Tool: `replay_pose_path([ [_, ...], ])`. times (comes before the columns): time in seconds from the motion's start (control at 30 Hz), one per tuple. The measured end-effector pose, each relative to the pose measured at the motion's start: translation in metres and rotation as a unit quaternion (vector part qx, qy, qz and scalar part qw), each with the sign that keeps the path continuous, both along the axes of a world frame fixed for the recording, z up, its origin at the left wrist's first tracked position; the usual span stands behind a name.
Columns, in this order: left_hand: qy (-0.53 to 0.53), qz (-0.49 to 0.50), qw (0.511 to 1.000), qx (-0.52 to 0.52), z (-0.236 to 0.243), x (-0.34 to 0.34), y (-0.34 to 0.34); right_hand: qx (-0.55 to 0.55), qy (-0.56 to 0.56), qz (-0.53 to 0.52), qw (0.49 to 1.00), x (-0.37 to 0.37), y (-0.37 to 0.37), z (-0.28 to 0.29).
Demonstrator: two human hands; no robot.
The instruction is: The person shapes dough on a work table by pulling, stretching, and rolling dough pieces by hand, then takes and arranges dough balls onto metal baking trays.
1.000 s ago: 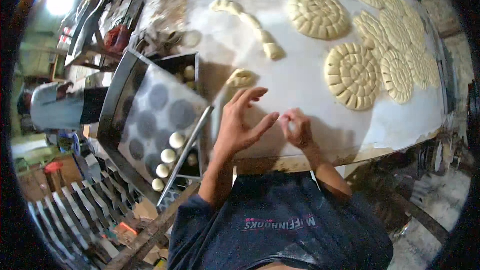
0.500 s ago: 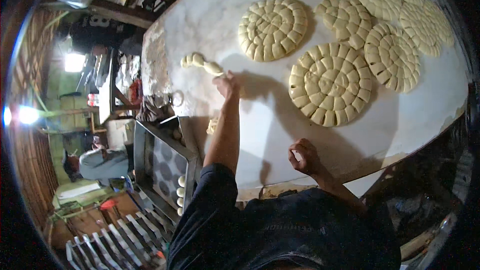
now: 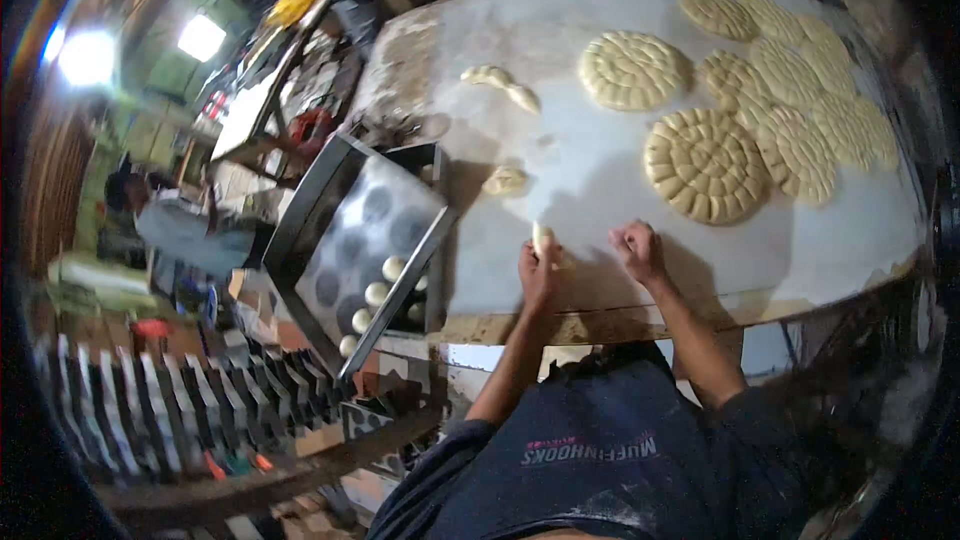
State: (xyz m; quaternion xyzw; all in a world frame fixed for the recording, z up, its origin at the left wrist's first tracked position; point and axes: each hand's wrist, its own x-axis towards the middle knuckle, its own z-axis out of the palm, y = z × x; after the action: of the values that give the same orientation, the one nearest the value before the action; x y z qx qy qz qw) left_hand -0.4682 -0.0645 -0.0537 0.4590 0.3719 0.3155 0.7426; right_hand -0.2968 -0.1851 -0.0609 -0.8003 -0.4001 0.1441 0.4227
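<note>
My left hand [image 3: 540, 272] is closed around a small pale piece of dough [image 3: 543, 238], whose end pokes up above the fingers near the table's front edge. To its right, my right hand [image 3: 641, 252] is curled over the tabletop; what it holds, if anything, is hidden. A lump of dough [image 3: 505, 180] lies just beyond my left hand. Farther off is a short row of joined dough pieces [image 3: 502, 86]. Nearest my right hand sits a round spiral of cut dough segments [image 3: 705, 165], with another dough spiral [image 3: 633, 71] behind it.
More flat dough spirals [image 3: 797, 152] crowd the table's right end, some touching. At the table's left edge a metal tray [image 3: 438, 230] stands tilted, with several round dough balls [image 3: 376, 294] in a line. Slatted racking [image 3: 170, 405] and a seated person [image 3: 185, 230] are at left.
My left hand has left the row of dough pieces and come back toward me with a piece, near my right hand. The view has shifted, showing more of the tray.
</note>
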Motion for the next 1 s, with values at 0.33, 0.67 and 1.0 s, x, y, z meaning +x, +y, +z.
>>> replay_pose_path([
  [0.33, 0.096, -0.001, 0.935, 0.340, 0.096, -0.110, -0.037, 0.263, 0.523, -0.010, 0.811, -0.157, 0.005, 0.070],
  [0.67, 0.129, 0.140, 0.950, 0.248, 0.076, -0.141, 0.026, 0.322, 0.341, -0.265, 0.843, -0.039, -0.020, 0.044],
  [1.0, 0.445, -0.111, 0.680, 0.572, -0.013, -0.059, 0.082, -0.114, -0.312, 0.150, 0.931, 0.016, -0.065, -0.012],
])
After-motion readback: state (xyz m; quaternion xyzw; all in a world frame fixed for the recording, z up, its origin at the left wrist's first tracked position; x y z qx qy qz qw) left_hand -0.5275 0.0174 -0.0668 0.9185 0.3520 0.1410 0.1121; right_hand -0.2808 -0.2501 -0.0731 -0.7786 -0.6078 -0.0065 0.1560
